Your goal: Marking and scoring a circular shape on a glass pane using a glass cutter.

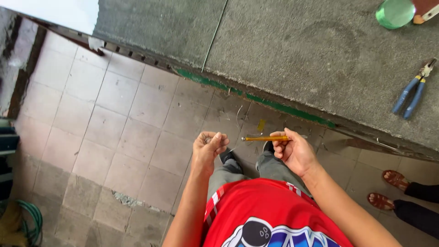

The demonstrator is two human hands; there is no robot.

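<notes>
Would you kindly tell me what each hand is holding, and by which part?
The right hand pinches a slim yellow tool by one end. Whether the closed left hand holds anything cannot be told.

Slender amber-yellow rod-shaped hand tool (266, 138), translucent plastic-looking handle with a short dark metal tip at its left end. Pose: lying level, roughly horizontal in the view, held above the pale tiled floor. State: gripped at its right end between the fingers of the right hand (295, 151); tip end free, pointing toward the closed left hand (208, 147), which stands near it but apart. Tip detail too small to tell.
</notes>
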